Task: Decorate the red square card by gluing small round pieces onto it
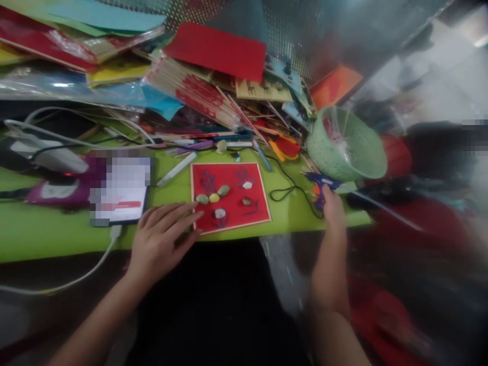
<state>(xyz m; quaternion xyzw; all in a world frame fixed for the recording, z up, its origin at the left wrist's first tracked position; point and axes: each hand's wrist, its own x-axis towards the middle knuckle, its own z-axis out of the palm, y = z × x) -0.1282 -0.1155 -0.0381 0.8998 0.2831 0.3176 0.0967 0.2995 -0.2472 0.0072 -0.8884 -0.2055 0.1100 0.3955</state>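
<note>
L hand [160, 239] & R hand [333, 206] bare; both forearms bare as far as visible

No word, label, brand or number can be read anywhere. The screen of the phone [120, 195] on the counter [46, 234] is blurred into blocks, and only a red bar shows on it. The red print on the packet of sticks [198, 94] is too smeared to make out. The tan card [263, 90] carries small dark figures, illegible. The marks on the red board [244, 211] are drawn shapes, not letters, and the glue gun [320, 182] is too blurred for any label to be told.
</note>
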